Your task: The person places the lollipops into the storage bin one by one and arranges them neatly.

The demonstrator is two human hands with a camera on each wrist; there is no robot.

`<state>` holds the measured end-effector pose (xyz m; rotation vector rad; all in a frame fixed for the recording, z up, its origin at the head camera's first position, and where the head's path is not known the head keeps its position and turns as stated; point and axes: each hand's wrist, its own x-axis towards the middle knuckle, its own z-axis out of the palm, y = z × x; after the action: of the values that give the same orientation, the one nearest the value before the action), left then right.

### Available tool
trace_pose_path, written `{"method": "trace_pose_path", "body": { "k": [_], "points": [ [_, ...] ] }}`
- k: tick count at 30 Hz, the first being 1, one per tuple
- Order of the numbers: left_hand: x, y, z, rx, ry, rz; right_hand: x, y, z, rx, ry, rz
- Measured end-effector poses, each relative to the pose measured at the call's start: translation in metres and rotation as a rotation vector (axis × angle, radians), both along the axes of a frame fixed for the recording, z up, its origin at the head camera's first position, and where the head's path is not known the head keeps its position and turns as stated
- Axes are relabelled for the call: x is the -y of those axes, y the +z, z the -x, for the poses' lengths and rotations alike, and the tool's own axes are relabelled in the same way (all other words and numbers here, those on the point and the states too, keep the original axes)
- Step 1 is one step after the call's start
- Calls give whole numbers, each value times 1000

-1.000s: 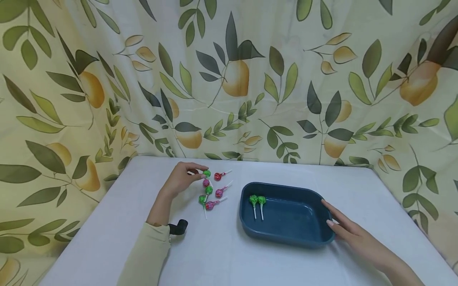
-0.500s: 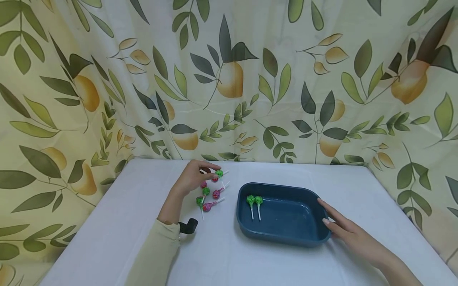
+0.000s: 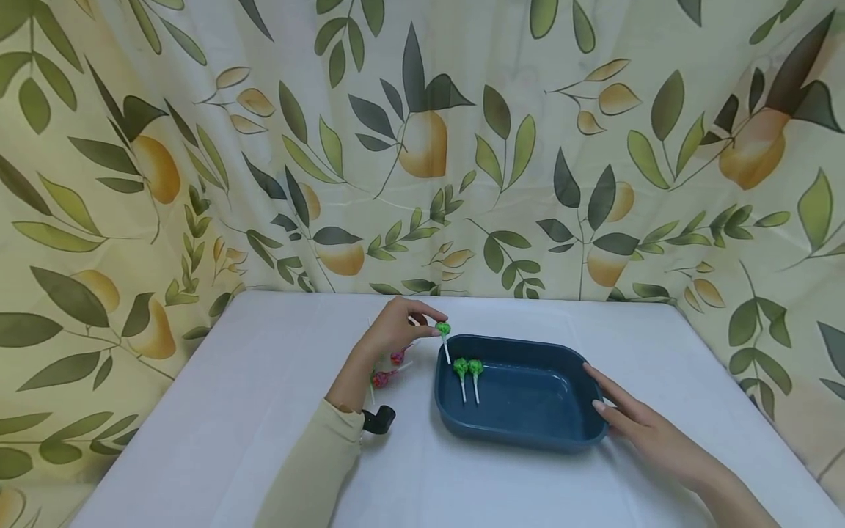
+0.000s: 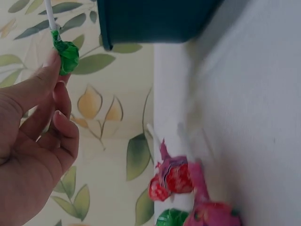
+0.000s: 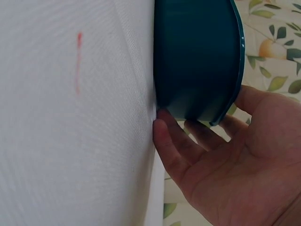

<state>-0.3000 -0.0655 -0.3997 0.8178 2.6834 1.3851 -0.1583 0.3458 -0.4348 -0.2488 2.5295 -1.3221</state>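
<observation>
My left hand [image 3: 403, 326] pinches a green-wrapped lollipop [image 3: 443, 328] by its head, thumb and fingertips together. Its white stick hangs down over the left rim of a dark blue rectangular tub [image 3: 521, 434]. Inside the tub, at its left end, lie two green lollipops [image 3: 468, 367] with sticks toward me. My right hand [image 3: 650, 436] holds the tub's right end; in the right wrist view the thumb is at the rim and the fingers bend around the outer wall. Pink-red lollipops [image 4: 176, 176] and a green lollipop [image 4: 172, 217] lie on the table, partly hidden by the left forearm.
A white cloth covers the table [image 3: 528, 491]. Behind it hangs a curtain [image 3: 502, 147] with a leaf and fruit print. A black wrist-worn device [image 3: 379, 420] juts out from the left wrist, beside the sleeve [image 3: 317, 458].
My left hand has carried the green lollipop rightward from the loose group to the tub's left rim. The right hand stays at the tub's right end, and the tub has barely shifted.
</observation>
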Motion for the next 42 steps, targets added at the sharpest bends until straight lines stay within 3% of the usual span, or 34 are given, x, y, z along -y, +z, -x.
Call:
{"method": "trace_pose_path", "body": {
  "k": [4, 12, 20, 34, 42],
  "points": [
    [-9, -4, 2, -19, -35, 17, 1, -3, 1, -2, 2, 14],
    [-27, -6, -1, 10, -94, -11, 1, -4, 2, -8, -4, -1],
    [-46, -8, -3, -23, -150, 68, 1, -3, 3, -20, 2, -22],
    [-77, -19, -8, 15, -228, 130, 2, -2, 1, -41, 2, -7],
    [-91, -25, -10, -13, -211, 185, -1, -2, 1, -30, -2, -41]
  ]
}}
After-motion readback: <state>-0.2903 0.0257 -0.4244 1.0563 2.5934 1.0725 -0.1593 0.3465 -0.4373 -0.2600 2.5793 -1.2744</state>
